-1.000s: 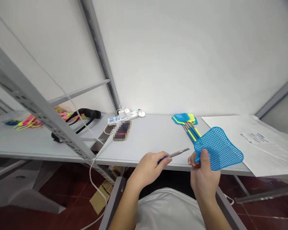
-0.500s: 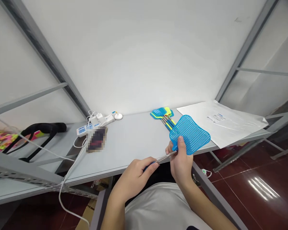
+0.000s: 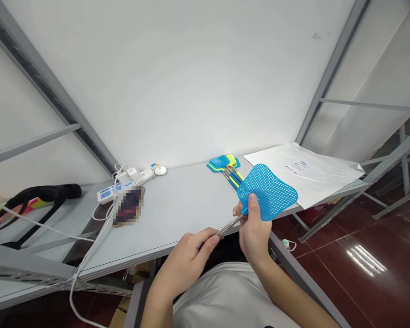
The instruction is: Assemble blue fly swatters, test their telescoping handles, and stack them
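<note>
My right hand [image 3: 253, 230] grips the neck of a blue mesh fly swatter head [image 3: 268, 192], held just above the near edge of the grey table [image 3: 177, 209]. My left hand [image 3: 187, 259] pinches a thin metal rod [image 3: 229, 224] with a blue grip; the rod's tip reaches the base of the swatter head between my right fingers. A small bundle of finished blue and yellow-green swatters [image 3: 225, 166] lies on the table beyond my right hand.
A white plastic bag with a label [image 3: 304, 175] lies at the table's right end. A white power strip with chargers and cables [image 3: 123, 182], a blurred dark object [image 3: 127, 206] and a black strap [image 3: 37, 196] sit to the left. Grey shelf posts frame both sides.
The metal rod's tip has moved right from a gap into the base of the swatter head. The view has swung right, so the pink and yellow pile on the left is nearly out of sight.
</note>
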`<state>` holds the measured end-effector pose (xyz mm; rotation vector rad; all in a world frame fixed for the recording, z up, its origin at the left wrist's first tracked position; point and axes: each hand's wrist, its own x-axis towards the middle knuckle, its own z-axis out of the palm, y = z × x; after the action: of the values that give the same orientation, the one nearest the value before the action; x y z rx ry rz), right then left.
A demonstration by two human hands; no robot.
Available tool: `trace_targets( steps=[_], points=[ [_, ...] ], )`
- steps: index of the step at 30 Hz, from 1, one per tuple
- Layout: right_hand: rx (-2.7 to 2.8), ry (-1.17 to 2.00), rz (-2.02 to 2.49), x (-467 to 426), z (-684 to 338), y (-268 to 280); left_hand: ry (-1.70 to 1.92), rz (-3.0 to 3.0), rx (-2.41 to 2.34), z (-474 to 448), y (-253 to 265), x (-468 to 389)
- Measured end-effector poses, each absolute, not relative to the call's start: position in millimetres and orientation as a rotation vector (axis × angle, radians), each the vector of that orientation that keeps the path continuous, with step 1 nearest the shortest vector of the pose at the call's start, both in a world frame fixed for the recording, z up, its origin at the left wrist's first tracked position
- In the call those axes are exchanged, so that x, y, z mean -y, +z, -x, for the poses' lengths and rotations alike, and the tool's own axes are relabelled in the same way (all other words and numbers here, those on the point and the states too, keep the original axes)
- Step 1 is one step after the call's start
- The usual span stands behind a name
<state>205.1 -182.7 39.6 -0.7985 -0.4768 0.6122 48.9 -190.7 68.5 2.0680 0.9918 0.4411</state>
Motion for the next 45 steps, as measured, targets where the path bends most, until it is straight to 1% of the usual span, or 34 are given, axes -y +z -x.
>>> trace_targets(
  steps=[11,17,21,26,30,37,45],
  points=[
    [0.515,0.563,0.879,180.4,-208.0,37.3,0.467,-2.057,-0.997,-49.2,66.2,190.8],
    [0.535,0.6,0.896,179.8,-206.6,35.9,0.47,-1.987,-0.985,-46.5,64.5,191.8],
    [0.555,0.663,0.851,181.4,-207.7,38.5,0.448,-1.732,-0.873,-49.7,56.6,191.3],
    [0.666,0.734,0.765,183.9,-215.5,47.4,0.369,-1.335,-0.549,-67.4,40.3,188.7],
    [0.732,0.785,0.803,182.8,-219.6,48.4,0.386,-1.211,-0.512,-77.3,34.3,187.5],
    [0.823,0.899,0.807,181.6,-214.0,45.4,0.523,-1.426,-0.693,-73.9,39.8,190.3],
    [0.87,0.873,0.81,184.2,-205.5,45.1,0.602,-1.853,-1.014,-68.3,56.1,200.1]
  ],
)
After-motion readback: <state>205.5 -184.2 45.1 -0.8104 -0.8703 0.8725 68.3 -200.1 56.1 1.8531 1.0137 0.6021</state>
